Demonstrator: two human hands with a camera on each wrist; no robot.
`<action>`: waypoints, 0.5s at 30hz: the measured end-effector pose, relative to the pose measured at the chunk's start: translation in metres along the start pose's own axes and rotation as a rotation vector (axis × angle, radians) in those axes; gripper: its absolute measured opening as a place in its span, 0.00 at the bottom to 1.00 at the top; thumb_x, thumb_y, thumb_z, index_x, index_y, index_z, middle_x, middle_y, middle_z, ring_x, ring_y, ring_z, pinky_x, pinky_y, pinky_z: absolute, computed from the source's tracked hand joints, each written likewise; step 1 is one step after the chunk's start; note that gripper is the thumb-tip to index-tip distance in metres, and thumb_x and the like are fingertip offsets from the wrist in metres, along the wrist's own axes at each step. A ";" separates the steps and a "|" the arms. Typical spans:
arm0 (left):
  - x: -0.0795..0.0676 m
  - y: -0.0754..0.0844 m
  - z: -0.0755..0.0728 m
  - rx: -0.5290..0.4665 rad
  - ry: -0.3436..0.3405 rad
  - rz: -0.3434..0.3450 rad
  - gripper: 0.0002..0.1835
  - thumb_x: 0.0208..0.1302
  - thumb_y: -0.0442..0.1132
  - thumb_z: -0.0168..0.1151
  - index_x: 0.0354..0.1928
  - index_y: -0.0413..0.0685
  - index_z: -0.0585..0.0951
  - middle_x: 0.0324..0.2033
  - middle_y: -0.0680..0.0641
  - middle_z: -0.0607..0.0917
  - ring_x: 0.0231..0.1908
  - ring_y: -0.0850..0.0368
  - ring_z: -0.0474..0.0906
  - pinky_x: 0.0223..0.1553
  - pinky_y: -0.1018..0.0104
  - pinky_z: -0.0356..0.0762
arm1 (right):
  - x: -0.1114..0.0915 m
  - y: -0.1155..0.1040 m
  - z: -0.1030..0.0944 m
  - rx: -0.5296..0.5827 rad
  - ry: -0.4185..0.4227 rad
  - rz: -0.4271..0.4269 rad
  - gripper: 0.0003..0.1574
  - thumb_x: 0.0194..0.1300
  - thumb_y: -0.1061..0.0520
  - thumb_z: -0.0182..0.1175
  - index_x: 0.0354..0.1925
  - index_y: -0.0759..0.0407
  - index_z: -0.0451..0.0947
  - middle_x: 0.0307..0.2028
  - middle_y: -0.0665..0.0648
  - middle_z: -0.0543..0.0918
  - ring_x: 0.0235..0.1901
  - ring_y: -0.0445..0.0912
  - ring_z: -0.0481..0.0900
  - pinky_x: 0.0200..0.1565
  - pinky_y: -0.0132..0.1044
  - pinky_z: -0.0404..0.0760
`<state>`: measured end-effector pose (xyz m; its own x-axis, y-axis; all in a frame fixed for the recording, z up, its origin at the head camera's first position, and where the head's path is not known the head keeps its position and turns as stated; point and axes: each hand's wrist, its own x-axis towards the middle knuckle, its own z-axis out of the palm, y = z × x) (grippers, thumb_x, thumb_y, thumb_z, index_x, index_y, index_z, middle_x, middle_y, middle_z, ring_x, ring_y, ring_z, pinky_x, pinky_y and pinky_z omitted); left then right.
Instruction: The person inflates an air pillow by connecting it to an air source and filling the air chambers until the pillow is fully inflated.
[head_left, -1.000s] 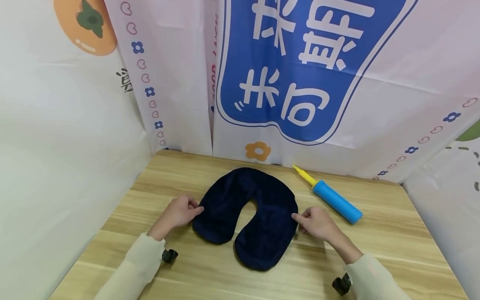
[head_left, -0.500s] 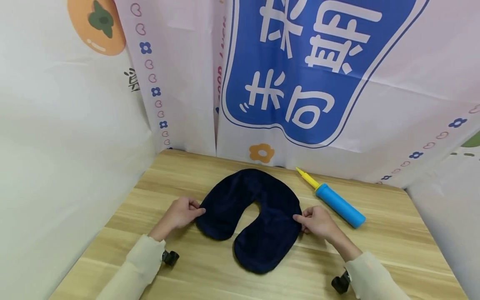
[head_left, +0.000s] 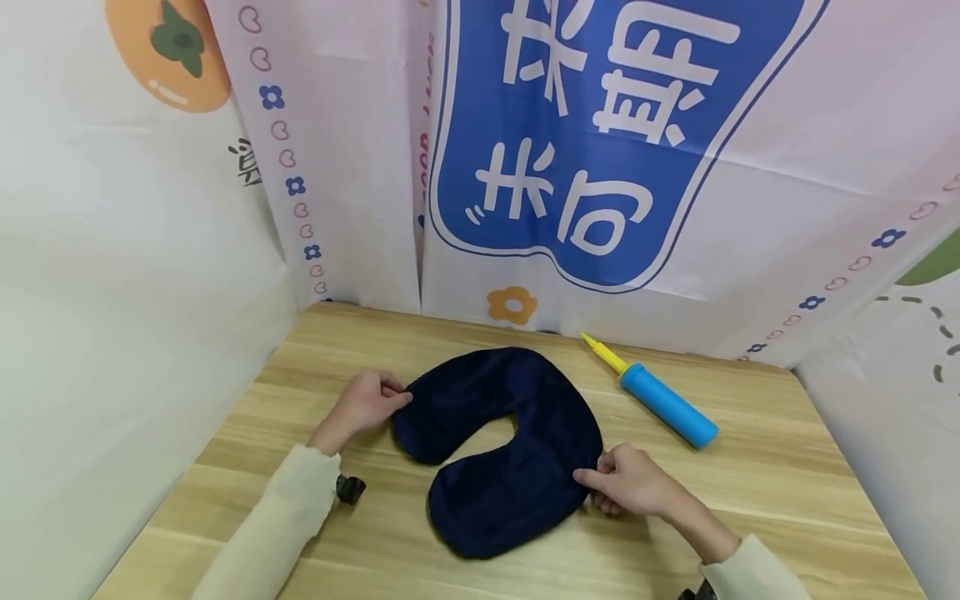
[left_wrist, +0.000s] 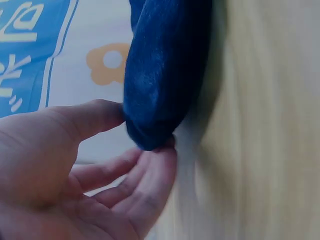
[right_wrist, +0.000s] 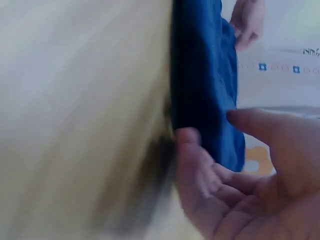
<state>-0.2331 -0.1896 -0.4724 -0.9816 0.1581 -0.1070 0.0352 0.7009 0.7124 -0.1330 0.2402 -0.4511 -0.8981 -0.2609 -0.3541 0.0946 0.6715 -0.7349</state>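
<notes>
A dark navy U-shaped neck pillow (head_left: 555, 417) lies on the wooden table, looking flat, its opening facing the lower left in the head view. My left hand (head_left: 366, 403) pinches its left outer edge, thumb on top and fingers beneath. On the opposite side my right hand (head_left: 630, 482) pinches the right outer edge the same way. In the left wrist view the pillow's edge (left_wrist: 160, 75) sits between thumb and fingertips. The right wrist view has the navy fabric (right_wrist: 202, 75) between the thumb and the curled fingers.
A blue hand pump (head_left: 669, 405) with a yellow nozzle lies behind my right hand on the wooden table (head_left: 315, 525). A printed cloth backdrop (head_left: 352, 167) rises along the table's back edge, and white sheets flank both sides.
The neck pillow has turned clockwise, its opening swinging toward the left. My left hand has shifted away from me and my right hand nearer, both keeping their pinch.
</notes>
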 end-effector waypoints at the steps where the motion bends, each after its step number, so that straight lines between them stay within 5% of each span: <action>1: -0.005 -0.002 -0.001 0.012 0.002 -0.010 0.14 0.71 0.43 0.68 0.45 0.38 0.87 0.36 0.43 0.91 0.36 0.55 0.84 0.41 0.61 0.82 | 0.003 -0.001 -0.003 -0.038 0.016 0.001 0.28 0.74 0.42 0.65 0.27 0.63 0.83 0.22 0.55 0.87 0.21 0.45 0.83 0.26 0.38 0.83; 7: -0.035 -0.006 0.002 -0.012 -0.007 -0.091 0.14 0.72 0.46 0.68 0.38 0.40 0.88 0.24 0.48 0.89 0.26 0.58 0.82 0.31 0.66 0.78 | 0.030 0.001 -0.022 -0.239 0.205 -0.007 0.26 0.76 0.40 0.61 0.38 0.62 0.87 0.25 0.53 0.82 0.30 0.48 0.76 0.32 0.38 0.74; 10: -0.043 -0.007 0.006 -0.072 -0.026 -0.091 0.14 0.72 0.47 0.68 0.41 0.40 0.88 0.25 0.48 0.91 0.27 0.57 0.86 0.33 0.67 0.80 | 0.045 0.006 -0.026 -0.237 0.211 -0.041 0.24 0.77 0.42 0.61 0.38 0.62 0.87 0.23 0.50 0.80 0.28 0.46 0.74 0.31 0.36 0.72; 15: -0.046 -0.008 0.007 -0.123 -0.023 -0.073 0.15 0.73 0.45 0.68 0.45 0.37 0.87 0.27 0.47 0.92 0.29 0.56 0.88 0.36 0.67 0.82 | 0.059 0.011 -0.021 -0.166 0.169 -0.083 0.22 0.75 0.47 0.64 0.25 0.56 0.80 0.15 0.46 0.67 0.16 0.40 0.63 0.22 0.31 0.62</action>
<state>-0.1864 -0.1974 -0.4783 -0.9761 0.1266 -0.1769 -0.0611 0.6209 0.7815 -0.1933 0.2469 -0.4683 -0.9602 -0.2096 -0.1849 -0.0414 0.7610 -0.6474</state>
